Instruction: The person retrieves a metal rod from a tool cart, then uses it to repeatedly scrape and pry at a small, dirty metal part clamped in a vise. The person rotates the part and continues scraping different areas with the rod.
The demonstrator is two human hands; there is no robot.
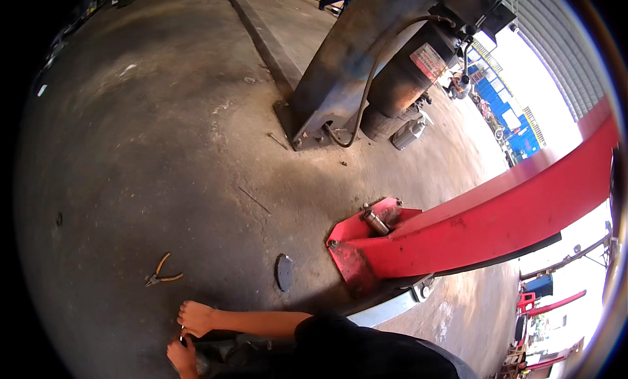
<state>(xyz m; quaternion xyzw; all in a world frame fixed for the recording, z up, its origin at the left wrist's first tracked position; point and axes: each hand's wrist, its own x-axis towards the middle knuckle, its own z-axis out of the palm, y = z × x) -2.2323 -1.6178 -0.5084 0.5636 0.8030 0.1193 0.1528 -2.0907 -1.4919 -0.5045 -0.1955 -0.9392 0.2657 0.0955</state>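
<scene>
A small thin piece (182, 329) is between the two hands, low over the near left part of the floor (131, 202); it is too small to tell its kind. The right hand (196, 317), on the far side, has its fingers curled in on the piece's far end, and its bare forearm runs off right to a black sleeve (333, 330). The left hand (182, 357), nearer, has thumb and fingers drawn together at the other end.

Just beyond the hands, slightly left, pliers (171, 277) with orange-yellow handles lie spread open. Farther right of them is a dark oval piece (284, 273), and beyond that a thin rod (254, 200) on the floor. To the right, a red post (477, 222) rises from a bolted base, with a metal pin (375, 223) in it and a pale metal arm (386, 311) on its near side. Farther off stands a grey post (347, 65); right of it are a hose (364, 94), a dark cylinder (402, 78) and a metal can (408, 134).
</scene>
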